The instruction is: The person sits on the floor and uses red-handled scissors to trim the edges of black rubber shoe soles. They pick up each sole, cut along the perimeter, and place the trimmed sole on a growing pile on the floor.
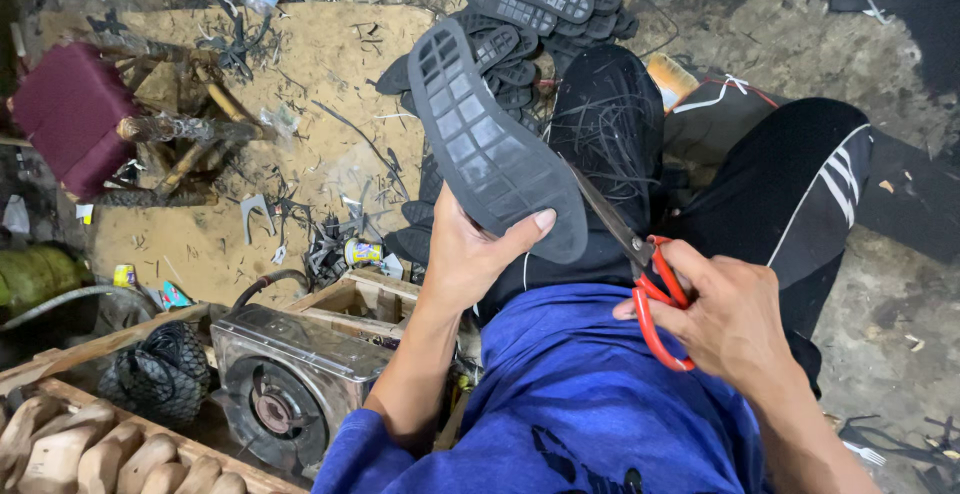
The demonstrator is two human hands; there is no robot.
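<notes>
My left hand (470, 254) grips a dark grey rubber shoe sole (480, 134) by its lower end, with the gridded inner side facing up and the thumb pressed on its edge. My right hand (725, 319) holds scissors with red handles (645, 274); the metal blades point up and left and touch the sole's lower right edge. Both hands work above my lap, over a blue shirt and black trousers strewn with thin rubber trimmings.
A pile of similar dark soles (540, 4) lies on the floor ahead. A small maroon stool (65, 114) stands at the left. A metal machine with a fan (290, 384), a wooden box (360, 299) and wooden shoe lasts (90, 449) crowd the lower left.
</notes>
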